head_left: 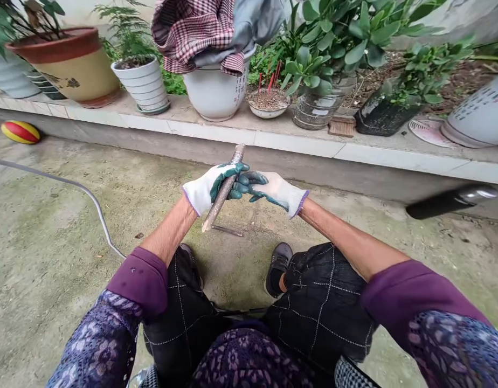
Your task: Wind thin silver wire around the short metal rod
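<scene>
A slim wooden stick with rough bark and a pale, frayed upper end slants across my gloved hands. My left hand, in a white knit glove with green rubber-coated fingers, wraps around the stick's middle. My right hand, in a matching glove, presses its curled fingers against the stick from the other side. A thin metal strip lies on the concrete just below the stick's lower end, apart from both hands.
My knees in dark stitched trousers and a black shoe lie below my hands. Ahead stands a tiled ledge with several potted plants. A grey hose, a striped ball and a black cylinder are nearby.
</scene>
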Available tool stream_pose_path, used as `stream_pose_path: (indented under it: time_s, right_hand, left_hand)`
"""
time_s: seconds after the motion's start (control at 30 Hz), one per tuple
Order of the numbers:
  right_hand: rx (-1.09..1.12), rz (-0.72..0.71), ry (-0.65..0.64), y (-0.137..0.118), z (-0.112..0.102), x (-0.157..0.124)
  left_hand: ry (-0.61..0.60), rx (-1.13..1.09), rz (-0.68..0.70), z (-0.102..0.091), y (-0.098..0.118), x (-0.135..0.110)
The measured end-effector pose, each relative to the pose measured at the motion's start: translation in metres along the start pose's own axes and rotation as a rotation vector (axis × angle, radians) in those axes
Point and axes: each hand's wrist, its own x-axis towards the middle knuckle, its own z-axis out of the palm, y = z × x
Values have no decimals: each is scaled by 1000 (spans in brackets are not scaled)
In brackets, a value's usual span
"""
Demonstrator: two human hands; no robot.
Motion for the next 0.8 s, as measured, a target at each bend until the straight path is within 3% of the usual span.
stream_pose_path:
  time_s: [0.13,0.23,0.33,0.47,0.63,0.8]
  right_hand:
    - [161,16,30,5,-1,-5]
    - [255,90,-194,4,-3,-12]
    - [205,151,-399,-5,-14,-25]
    - [145,71,-262,-22,-34,-44]
    - [106,65,-220,-38,-30,-55]
    - [67,44,-151,-47,-22,-60]
  left_hand:
    - [-136,-38,18,15,-5,8]
    - [-170,-41,17,24,-9,5]
    - [-100,-2,-15,25,-4,-5]
    - [56,12,-36,14,9,-18]
    - [-11,-18,7,-2,9,-23]
    - [-35,23,43,-5,6,-31]
